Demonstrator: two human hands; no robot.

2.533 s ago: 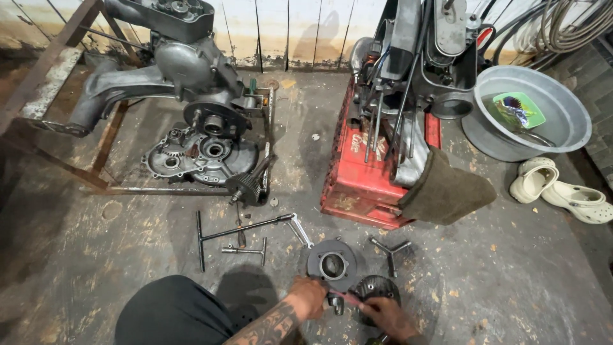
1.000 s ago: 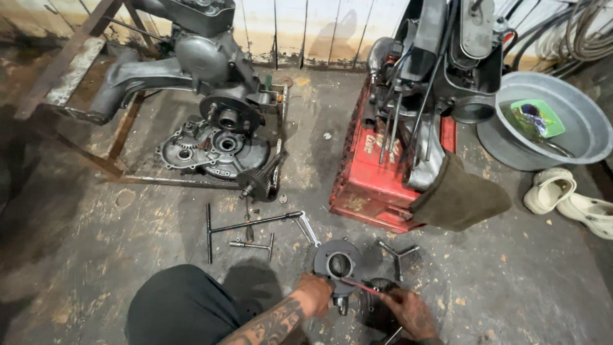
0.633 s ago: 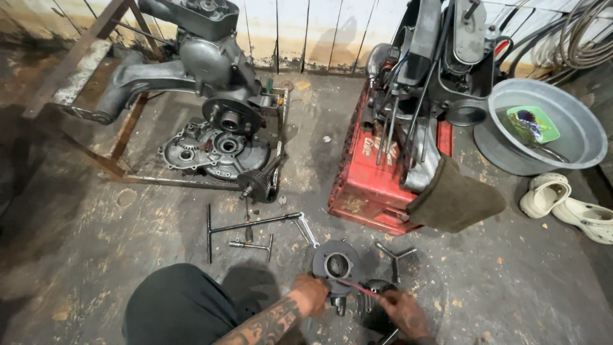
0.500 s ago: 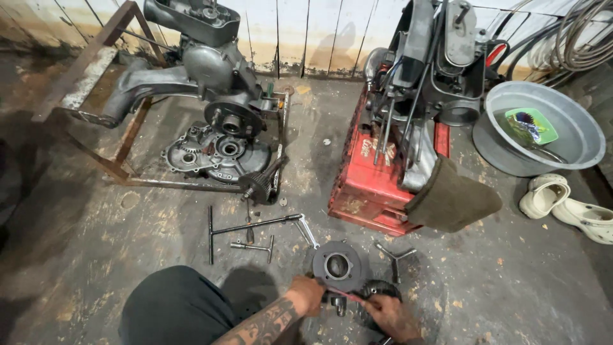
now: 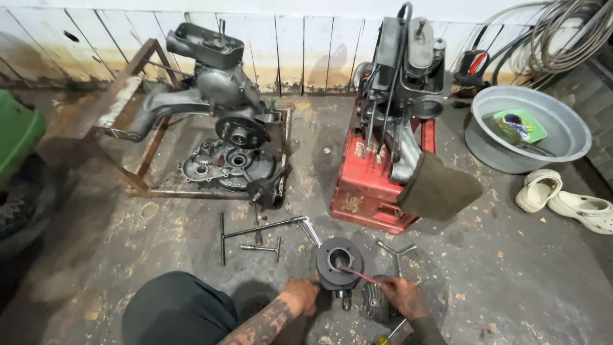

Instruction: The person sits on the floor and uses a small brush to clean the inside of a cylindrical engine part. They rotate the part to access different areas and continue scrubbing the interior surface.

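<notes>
Fingers of the left hand curl against the near side of a dark finned engine cylinder on the floor, steadying it. Those of the right hand pinch a thin red-handled tool poked into the cylinder's bore. Just beyond lie T-handle wrenches. Farther off stand a red crate and an engine case.

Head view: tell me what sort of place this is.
Probably a small engine repair workshop: a stripped grey metal engine sits in a rusty frame, long T-handle wrenches lie on the stained concrete floor, and another engine stands on a red plastic crate.
</notes>
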